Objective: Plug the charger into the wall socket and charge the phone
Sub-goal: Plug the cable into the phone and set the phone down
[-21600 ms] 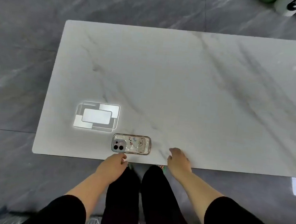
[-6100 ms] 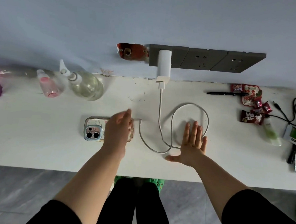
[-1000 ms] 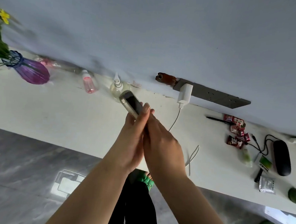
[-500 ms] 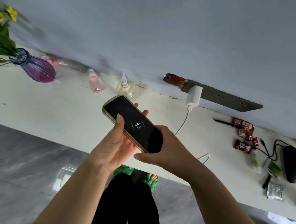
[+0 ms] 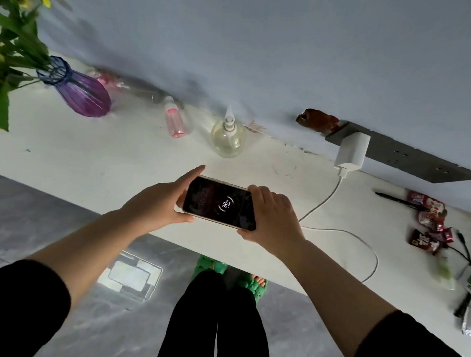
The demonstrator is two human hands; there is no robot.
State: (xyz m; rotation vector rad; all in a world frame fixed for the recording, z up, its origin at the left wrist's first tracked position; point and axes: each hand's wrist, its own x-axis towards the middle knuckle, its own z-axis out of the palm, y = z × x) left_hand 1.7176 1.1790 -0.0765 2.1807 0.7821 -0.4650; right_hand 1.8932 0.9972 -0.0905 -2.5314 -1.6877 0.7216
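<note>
Black phone [image 5: 221,203] screen; white charger [image 5: 352,152]; purple vase [image 5: 80,92]; grey socket strip [image 5: 414,162].

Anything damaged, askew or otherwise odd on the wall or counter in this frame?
Yes: a ragged reddish-brown hole breaks the wall just left of the grey socket strip, where the white charger is plugged in. It looks like broken plaster. Snack wrappers lie loosely scattered on the counter's right side.

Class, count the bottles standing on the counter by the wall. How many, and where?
2: a pink bottle left of a round clear bottle, both behind the phone. The blur beside the vase may hide more.
</note>
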